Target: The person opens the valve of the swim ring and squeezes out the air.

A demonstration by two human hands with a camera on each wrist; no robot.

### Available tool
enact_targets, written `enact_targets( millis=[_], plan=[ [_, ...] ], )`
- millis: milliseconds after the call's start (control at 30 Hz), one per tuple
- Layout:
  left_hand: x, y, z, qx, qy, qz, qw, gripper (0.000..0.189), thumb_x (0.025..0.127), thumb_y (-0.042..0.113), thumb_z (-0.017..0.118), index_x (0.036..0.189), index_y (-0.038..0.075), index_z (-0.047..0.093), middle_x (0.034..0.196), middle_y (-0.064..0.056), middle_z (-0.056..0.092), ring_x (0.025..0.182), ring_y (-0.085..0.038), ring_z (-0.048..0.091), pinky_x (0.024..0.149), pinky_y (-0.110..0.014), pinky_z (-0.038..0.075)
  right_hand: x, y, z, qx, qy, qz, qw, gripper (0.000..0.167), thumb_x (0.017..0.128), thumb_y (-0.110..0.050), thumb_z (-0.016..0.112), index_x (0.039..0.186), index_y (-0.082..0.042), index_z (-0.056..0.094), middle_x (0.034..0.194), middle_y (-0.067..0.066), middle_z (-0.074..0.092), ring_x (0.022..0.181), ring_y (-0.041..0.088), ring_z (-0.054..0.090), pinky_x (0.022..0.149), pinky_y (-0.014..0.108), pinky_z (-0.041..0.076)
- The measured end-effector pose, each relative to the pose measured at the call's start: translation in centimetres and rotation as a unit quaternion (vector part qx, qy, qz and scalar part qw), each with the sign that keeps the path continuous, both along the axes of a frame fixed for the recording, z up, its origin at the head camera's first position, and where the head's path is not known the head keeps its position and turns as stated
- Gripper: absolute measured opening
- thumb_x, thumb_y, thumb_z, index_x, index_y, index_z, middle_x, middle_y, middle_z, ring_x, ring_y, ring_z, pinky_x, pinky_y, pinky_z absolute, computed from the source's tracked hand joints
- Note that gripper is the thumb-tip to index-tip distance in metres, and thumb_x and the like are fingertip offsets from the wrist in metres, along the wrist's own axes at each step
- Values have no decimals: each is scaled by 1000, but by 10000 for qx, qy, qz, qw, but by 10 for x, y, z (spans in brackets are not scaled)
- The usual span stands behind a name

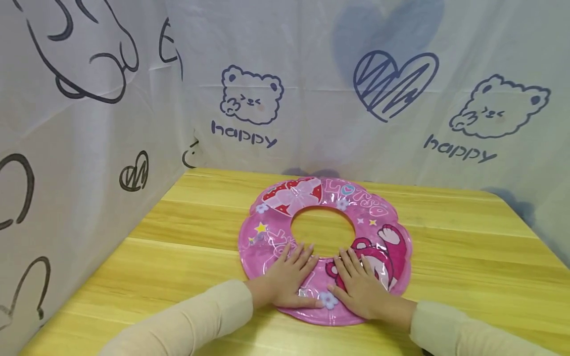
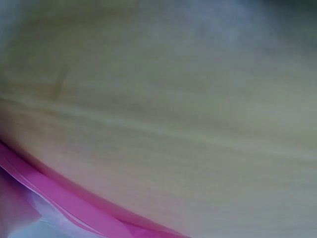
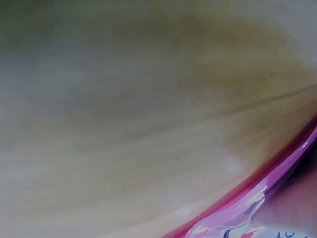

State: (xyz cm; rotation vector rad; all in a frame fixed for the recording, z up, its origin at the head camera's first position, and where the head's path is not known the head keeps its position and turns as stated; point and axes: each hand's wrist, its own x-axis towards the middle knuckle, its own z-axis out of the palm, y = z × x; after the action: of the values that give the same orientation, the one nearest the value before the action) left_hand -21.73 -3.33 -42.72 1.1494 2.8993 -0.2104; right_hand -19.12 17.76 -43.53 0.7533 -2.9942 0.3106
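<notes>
A pink inflatable swim ring (image 1: 276, 232) lies flat on the wooden table, printed with a bear, a bow, flowers and the word LOTSO. My left hand (image 1: 289, 277) rests on its near left part, fingers straight and pointing toward the hole. On the near right part, over the bear print, my right hand (image 1: 362, 287) lies with its fingers extended. Both thumbs point inward near a printed flower. In the left wrist view the ring's pink edge (image 2: 74, 203) crosses the lower left corner. The right wrist view has its shiny edge (image 3: 247, 198) at the lower right.
The yellow wood-grain table (image 1: 178, 267) extends around the ring on all sides. A white cloth (image 1: 311, 123) with bear and heart drawings hangs behind it. Another drawn-on cloth (image 1: 89, 163) borders the table's left side.
</notes>
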Motion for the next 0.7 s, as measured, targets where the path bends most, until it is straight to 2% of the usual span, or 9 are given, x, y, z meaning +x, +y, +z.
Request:
enact_targets(
  millis=[133, 267, 367, 433, 533, 700],
  plan=[
    [0, -2, -3, 321, -148, -112, 9993, 94, 83, 72, 38, 150, 11, 15, 157, -12, 6, 145, -31, 6, 117, -52, 5, 0, 1, 2, 46, -81, 25, 10000, 67, 96, -41, 43, 142, 6, 29, 151, 25, 20, 141, 41, 13, 113, 59, 8],
    [-2, -8, -2, 487, -170, -456, 9976, 92, 85, 69, 40, 149, 6, 15, 156, -16, 5, 144, -34, 6, 116, -53, 7, 1, 0, 4, 58, -209, 95, 9997, 68, 96, -42, 41, 143, 5, 28, 152, 25, 18, 142, 41, 11, 114, 59, 8],
    [-6, -15, 1, 278, 254, -876, 9954, 94, 84, 70, 40, 148, 5, 17, 156, -17, 9, 144, -34, 10, 116, -51, 11, 0, 0, 4, 57, -289, 157, 9994, 69, 97, -43, 39, 143, 5, 26, 153, 24, 16, 142, 41, 10, 114, 59, 9],
    [-9, -19, 4, 91, 581, -1036, 9929, 96, 82, 73, 40, 148, 7, 19, 156, -16, 11, 144, -34, 11, 117, -50, 13, 0, 2, 4, 20, -286, 204, 9994, 69, 97, -44, 39, 143, 5, 26, 153, 24, 16, 142, 41, 10, 114, 59, 10],
    [-12, -26, 5, -89, 734, -988, 9924, 95, 81, 75, 38, 149, 12, 19, 156, -14, 12, 143, -35, 12, 116, -51, 10, -2, 5, 4, -27, -220, 276, 9994, 68, 97, -43, 40, 143, 5, 26, 152, 24, 18, 142, 41, 11, 113, 59, 12],
    [-13, -32, 3, -11, 236, -716, 9972, 91, 83, 73, 37, 150, 15, 17, 157, -14, 9, 143, -39, 9, 114, -58, 6, -6, 9, 2, 111, -49, 426, 9990, 67, 97, -43, 40, 143, 5, 27, 152, 25, 20, 141, 41, 13, 113, 58, 13]
  ],
)
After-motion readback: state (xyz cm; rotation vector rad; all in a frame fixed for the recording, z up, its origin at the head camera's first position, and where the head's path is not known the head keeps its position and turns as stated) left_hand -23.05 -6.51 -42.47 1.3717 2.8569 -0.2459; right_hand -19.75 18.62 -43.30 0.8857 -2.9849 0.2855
